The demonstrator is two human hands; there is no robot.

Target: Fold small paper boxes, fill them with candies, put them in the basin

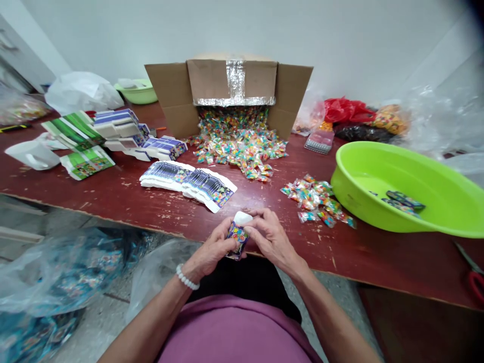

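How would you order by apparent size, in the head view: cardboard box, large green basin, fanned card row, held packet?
Cardboard box and large green basin: too alike to rank
Fanned card row
Held packet

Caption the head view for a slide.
Left hand holding a printed box, right hand at its white top end, before a cardboard carton spilling colourful packets; green basin to the right.

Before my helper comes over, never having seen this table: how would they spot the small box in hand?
Find the big cardboard box spilling wrapped candies, then come down to the near table edge. There the left hand grips a small purple box, the right hand at its white end. Unlike the fanned cartons behind it, it is held.
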